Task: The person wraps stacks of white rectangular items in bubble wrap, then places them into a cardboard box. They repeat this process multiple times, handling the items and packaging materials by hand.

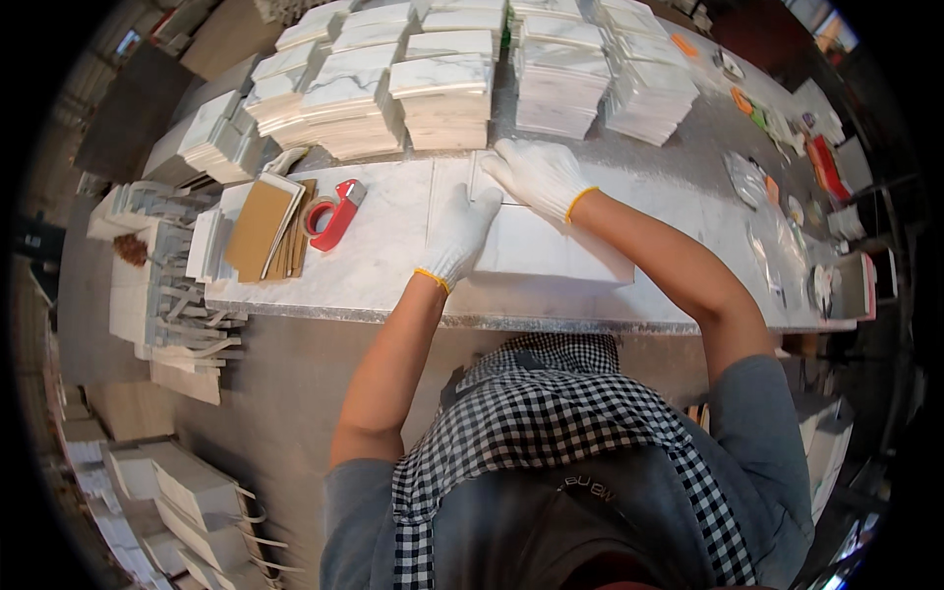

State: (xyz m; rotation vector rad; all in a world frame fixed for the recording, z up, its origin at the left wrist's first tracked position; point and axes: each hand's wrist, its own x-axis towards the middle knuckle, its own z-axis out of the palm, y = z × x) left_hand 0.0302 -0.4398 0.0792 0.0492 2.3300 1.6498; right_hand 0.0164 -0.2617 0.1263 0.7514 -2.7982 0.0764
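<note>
Both my hands wear white knit gloves with yellow cuffs. In front of me on the table lies a white block-like piece (pixel 551 241), a box or stacked tiles; I cannot tell which. My left hand (pixel 460 228) rests against its left side, fingers stretched away from me and thumb apart. Across its far edge lies my right hand (pixel 539 177), fingers extended to the left, tips near a narrow upright white edge (pixel 479 177). A thin line runs along the piece's top near both hands. The undersides of my fingers are hidden.
Stacks of marble-patterned tiles (pixel 442 88) line the table's far side. To the left are a red tape dispenser (pixel 339 218) and brown cardboard pieces (pixel 258 231). Clear plastic bags (pixel 777 246) and a red-and-white box (pixel 854 285) sit at right. White boxes with straps (pixel 197 492) stand lower left.
</note>
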